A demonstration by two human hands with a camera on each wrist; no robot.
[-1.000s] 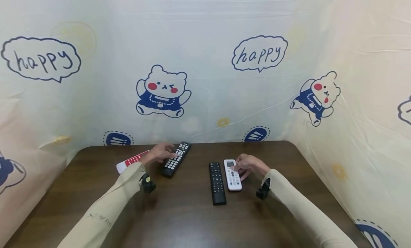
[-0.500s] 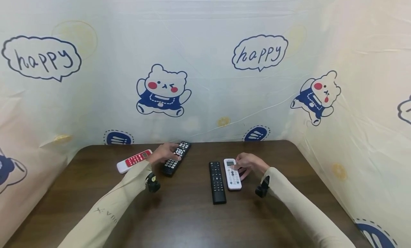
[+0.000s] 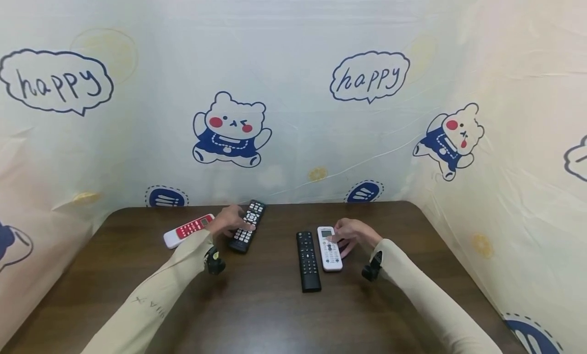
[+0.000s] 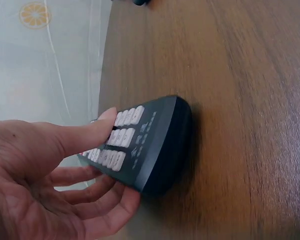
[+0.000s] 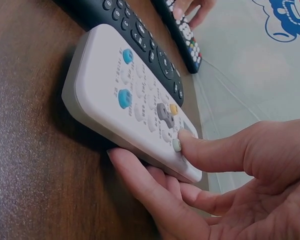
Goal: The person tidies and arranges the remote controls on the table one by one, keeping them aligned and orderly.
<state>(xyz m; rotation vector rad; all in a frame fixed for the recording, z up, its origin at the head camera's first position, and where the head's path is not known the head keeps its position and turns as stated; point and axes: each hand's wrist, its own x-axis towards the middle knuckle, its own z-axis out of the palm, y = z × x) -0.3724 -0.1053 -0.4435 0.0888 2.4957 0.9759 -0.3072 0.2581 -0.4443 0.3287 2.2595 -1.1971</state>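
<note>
- four remotes lie on the brown table (image 3: 257, 313), and a person's two hands are each at one of them; with 12 o'clock at the far edge, the pair in hand sit at about 11 and 2 from the middle.
- the left hand (image 3: 227, 220) pinches the white-buttoned remote (image 3: 242, 237) at 11 o'clock, thumb across the keys and fingers curled round its side.
- that remote is what has changed: over the last half second its far end has swung a little towards 9 o'clock, so it now points closer to 12 than to 1.
- the right hand (image 3: 355, 232) grips the white remote (image 3: 329, 253), thumb on its face near the screen, fingers along its 3 o'clock side; this hold looks the same as a second ago.
- the long black remote (image 3: 309, 265) is just beside the white one, on its 9 o'clock side, untouched and close to parallel with it.
- the red and white remote (image 3: 188, 230) rests at 10 o'clock, partly behind the left hand; whether they touch cannot be told.
- for the work in hand, the swing suggests the left hand is the one adjusting, while the right keeps a steady hold.
- the left remote now seems nearer in line with the pair at 2 o'clock, though whether either held remote is lifted at all cannot be told.
</note>
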